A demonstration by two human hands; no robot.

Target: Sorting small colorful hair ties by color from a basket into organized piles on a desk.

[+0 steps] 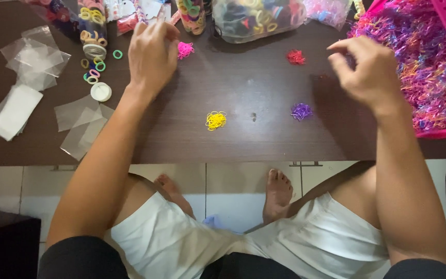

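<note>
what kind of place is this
Likely a home sorting or packing spot: a dark table over tiled floor, small piles of rubber bands like the yellow pile, clear plastic bags, bare feet below.

A dark brown wood-grain bench spans the upper view under even light, above a floor of pale square tiles, with a dark block at the lower left corner.

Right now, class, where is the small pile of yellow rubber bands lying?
In the head view, the yellow rubber bands lie near the middle of the dark table, close to its front edge, left of the purple pile and between both forearms.
</note>
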